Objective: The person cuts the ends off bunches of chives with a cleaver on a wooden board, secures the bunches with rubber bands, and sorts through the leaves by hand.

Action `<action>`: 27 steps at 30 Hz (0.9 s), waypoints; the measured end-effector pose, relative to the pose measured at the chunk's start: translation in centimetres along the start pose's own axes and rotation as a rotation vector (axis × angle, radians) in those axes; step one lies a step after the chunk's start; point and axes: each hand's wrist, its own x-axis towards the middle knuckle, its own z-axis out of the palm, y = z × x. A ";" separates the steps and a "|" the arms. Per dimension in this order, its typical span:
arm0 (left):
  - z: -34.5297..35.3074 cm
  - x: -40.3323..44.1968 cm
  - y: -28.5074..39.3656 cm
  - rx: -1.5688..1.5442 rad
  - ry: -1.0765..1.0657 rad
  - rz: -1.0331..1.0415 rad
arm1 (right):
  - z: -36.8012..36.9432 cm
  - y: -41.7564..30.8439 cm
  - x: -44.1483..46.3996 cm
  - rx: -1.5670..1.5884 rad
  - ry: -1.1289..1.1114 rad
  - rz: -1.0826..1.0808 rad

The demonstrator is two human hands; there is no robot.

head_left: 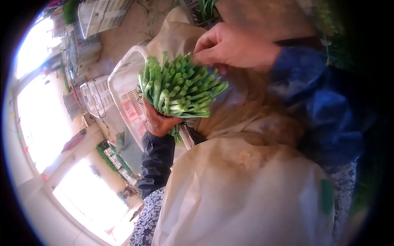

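A thick bunch of green stems stands with its cut ends facing me. My left hand is wrapped round the bunch from below and to the left, and most of its fingers are hidden behind the stems. At the bunch's upper right edge, my right hand has its thumb and forefinger pinched together. Whether a stem is between those fingertips is too blurred to make out. Leafy parts show a little under the left hand. A stained, pale plastic apron covers my lap.
Just left of the bunch is a white plastic crate with red markings. More crates, one white and one dark with greens in it, stand on the dirt floor. Bright openings line the left side.
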 end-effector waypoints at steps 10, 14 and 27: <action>-0.1 0.0 -1.4 0.083 -0.009 0.060 | 0.3 -2.8 1.5 -0.215 0.116 -0.313; -0.1 0.0 -0.6 0.057 0.019 0.024 | 0.7 -2.4 2.7 -0.154 -0.027 -0.258; -0.5 1.1 1.4 -0.008 -0.025 0.019 | 1.2 -3.9 2.1 -0.351 0.198 -0.347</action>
